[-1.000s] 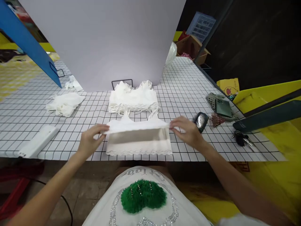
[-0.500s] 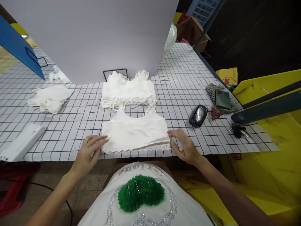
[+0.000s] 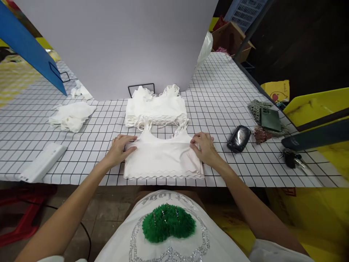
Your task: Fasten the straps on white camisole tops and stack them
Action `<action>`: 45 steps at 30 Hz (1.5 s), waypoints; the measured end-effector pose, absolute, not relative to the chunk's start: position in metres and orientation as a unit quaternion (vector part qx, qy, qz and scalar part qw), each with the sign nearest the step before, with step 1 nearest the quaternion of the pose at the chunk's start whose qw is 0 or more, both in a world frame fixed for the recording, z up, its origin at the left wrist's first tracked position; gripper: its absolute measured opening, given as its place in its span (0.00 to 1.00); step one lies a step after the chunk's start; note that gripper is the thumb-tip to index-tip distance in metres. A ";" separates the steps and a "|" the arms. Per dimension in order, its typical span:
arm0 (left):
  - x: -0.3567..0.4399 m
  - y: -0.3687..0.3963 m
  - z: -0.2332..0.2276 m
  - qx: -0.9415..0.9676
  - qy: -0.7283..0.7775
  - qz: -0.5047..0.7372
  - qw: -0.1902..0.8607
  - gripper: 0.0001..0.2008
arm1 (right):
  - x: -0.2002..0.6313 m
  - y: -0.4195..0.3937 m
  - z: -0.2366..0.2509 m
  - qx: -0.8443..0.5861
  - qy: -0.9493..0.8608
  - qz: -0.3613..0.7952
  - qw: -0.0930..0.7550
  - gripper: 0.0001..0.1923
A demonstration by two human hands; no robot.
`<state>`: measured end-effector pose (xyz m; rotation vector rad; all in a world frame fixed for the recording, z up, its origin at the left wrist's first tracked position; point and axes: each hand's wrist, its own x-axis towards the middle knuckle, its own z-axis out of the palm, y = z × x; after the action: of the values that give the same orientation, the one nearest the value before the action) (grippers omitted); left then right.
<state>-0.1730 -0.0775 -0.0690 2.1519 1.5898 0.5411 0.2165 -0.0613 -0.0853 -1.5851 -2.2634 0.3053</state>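
Note:
A white bralette (image 3: 163, 160) with thin straps and a wavy hem lies flat at the table's front edge, on top of others like it whose edges peek out. My left hand (image 3: 120, 148) pinches its upper left side between thumb and fingers. At the upper right side, my right hand (image 3: 205, 147) has the fabric between thumb and fingertips too. A straight line of cloth runs between both hands, just below the neckline. Behind it sits a stack of folded white bralettes (image 3: 156, 108), their straps bunched on top.
A grey-white panel (image 3: 117, 47) stands behind the stack. Crumpled white cloth (image 3: 72, 116) and a white power strip (image 3: 43, 162) lie left. A shiny black packet (image 3: 239, 139), a green phone (image 3: 270, 119) and keys (image 3: 293, 159) lie right, on the checked tablecloth (image 3: 215, 98).
Both hands have moved from the bralette's lower sides up to its upper sides and now grip the cloth. The top layer's hem lies more evenly. The view has shifted slightly.

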 end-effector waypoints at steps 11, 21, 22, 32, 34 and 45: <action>-0.168 -0.104 -0.060 0.712 0.641 0.233 0.166 0.18 | 0.244 -0.096 -0.085 -0.632 -0.734 0.025 0.247 0.11; -0.160 -0.117 -0.069 0.613 0.707 0.251 0.247 0.16 | 0.227 -0.122 -0.084 -0.653 -0.713 0.115 0.225 0.16; -0.163 -0.117 -0.067 0.591 0.716 0.257 0.267 0.15 | 0.227 -0.122 -0.083 -0.649 -0.714 0.116 0.235 0.15; -0.135 -0.140 -0.082 0.801 0.550 0.229 0.058 0.25 | 0.187 -0.156 -0.085 -0.519 -0.843 0.010 0.141 0.30; -0.127 -0.148 -0.091 0.844 0.501 0.185 0.045 0.31 | 0.192 -0.161 -0.093 -0.491 -0.864 0.009 0.113 0.37; -0.146 -0.047 -0.068 0.703 0.590 0.372 0.136 0.12 | 0.145 -0.021 -0.034 -0.432 -0.842 0.069 0.316 0.10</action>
<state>-0.1455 -0.0466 -0.0677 2.0369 1.7084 1.0775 0.1453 -0.0212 -0.0343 -1.1391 -2.2172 0.1805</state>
